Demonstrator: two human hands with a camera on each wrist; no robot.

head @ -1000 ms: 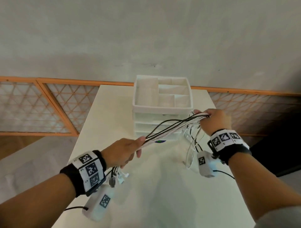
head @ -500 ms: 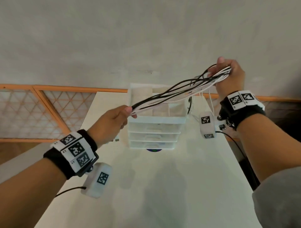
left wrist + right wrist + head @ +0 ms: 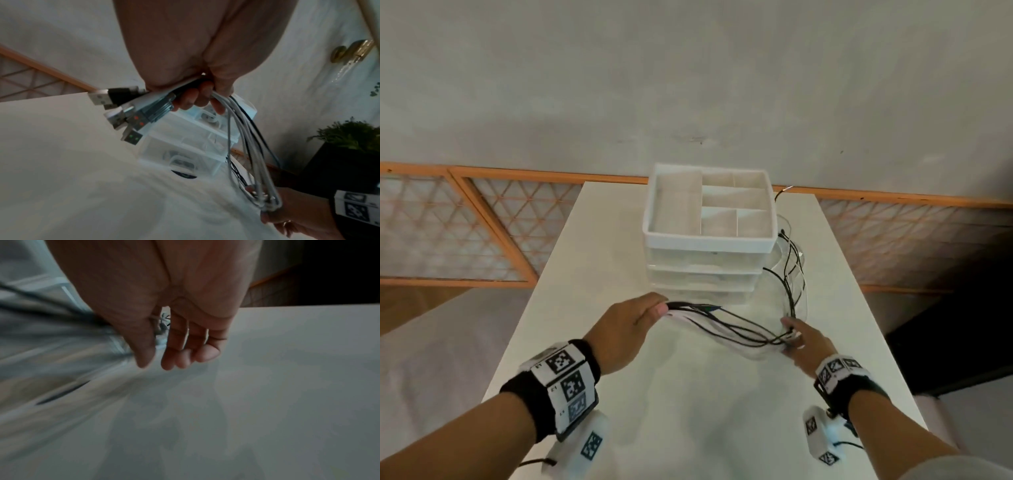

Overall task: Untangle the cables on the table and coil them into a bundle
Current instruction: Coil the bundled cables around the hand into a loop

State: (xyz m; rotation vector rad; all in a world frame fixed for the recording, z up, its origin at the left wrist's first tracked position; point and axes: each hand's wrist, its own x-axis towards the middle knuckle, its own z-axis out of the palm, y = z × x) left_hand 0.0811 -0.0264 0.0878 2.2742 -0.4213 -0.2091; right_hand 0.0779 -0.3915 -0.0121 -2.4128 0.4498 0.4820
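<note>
A bundle of several black and white cables (image 3: 726, 323) stretches between my two hands just above the white table (image 3: 688, 411). My left hand (image 3: 657, 313) grips one end. In the left wrist view its fingers curl round the cables, and the USB plugs (image 3: 121, 112) stick out to the left of the fist. My right hand (image 3: 791, 332) holds the bundle at the bend, low over the table at the right. There the cables (image 3: 162, 327) run between thumb and fingers. The slack loops (image 3: 792, 274) trail back along the right side of the drawer unit.
A white plastic drawer unit (image 3: 709, 240) with an open divided tray on top stands at the table's far middle. An orange-framed lattice rail (image 3: 482, 219) runs behind the table. A dark planter with a green plant (image 3: 349, 146) stands off the right edge.
My right hand swung up high to the right with the cables, then came down to the table's right side. The left hand has dropped back low in front of the drawers, still gripping.
</note>
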